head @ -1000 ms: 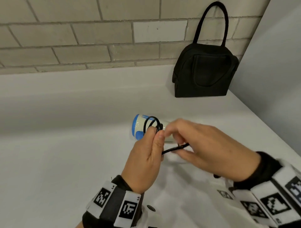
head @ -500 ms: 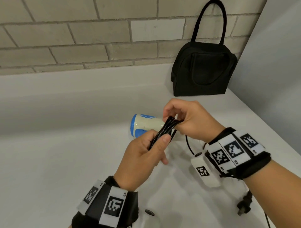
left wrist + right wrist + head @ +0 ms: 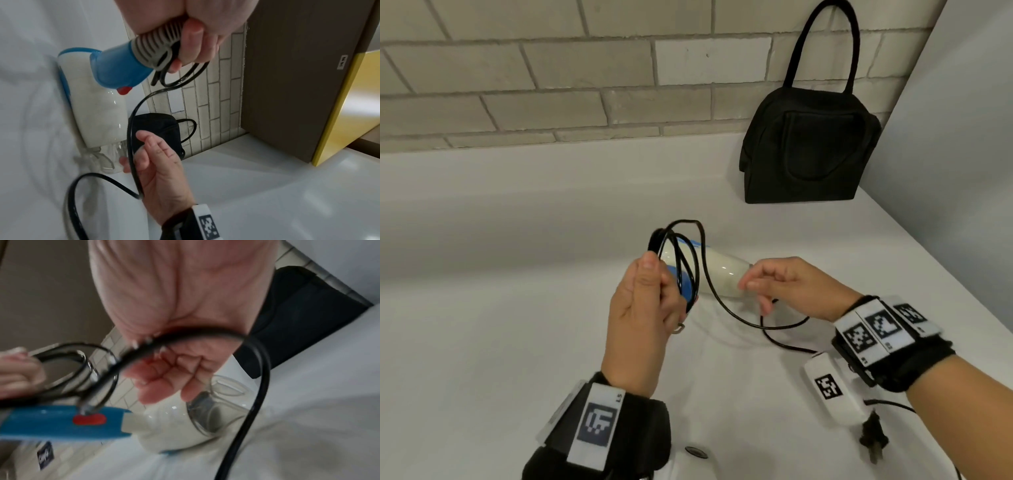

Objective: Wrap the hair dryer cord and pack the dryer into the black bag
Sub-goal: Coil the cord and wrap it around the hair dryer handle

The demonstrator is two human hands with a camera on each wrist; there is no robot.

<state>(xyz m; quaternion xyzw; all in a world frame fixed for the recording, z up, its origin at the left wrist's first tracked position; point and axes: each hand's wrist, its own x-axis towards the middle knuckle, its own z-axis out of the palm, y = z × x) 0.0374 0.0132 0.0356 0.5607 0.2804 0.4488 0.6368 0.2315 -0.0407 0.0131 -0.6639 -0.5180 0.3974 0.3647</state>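
Observation:
My left hand point(image 3: 664, 284) holds the hair dryer point(image 3: 719, 270) up off the counter by its blue handle point(image 3: 121, 68). That hand also grips several loops of black cord point(image 3: 685, 222) against the grey ribbed handle end point(image 3: 156, 43). The white barrel points right. The cord point(image 3: 767, 327) sags to my right hand point(image 3: 753, 284), whose loosely curled fingers point(image 3: 170, 378) have it running across the palm. Its plug point(image 3: 873, 438) lies on the counter under my right wrist. The black bag point(image 3: 808, 154) stands upright and apart at the back right, handle up.
A white counter point(image 3: 517, 308) meets a raised ledge and a brick wall point(image 3: 551, 85) at the back. Close on the right is a grey side wall point(image 3: 962, 171). A small round fitting point(image 3: 695, 452) sits near the front edge.
My right hand has come away from the loops, down and to the right, drawing out a length of cord. The loops now stand open above my left hand.

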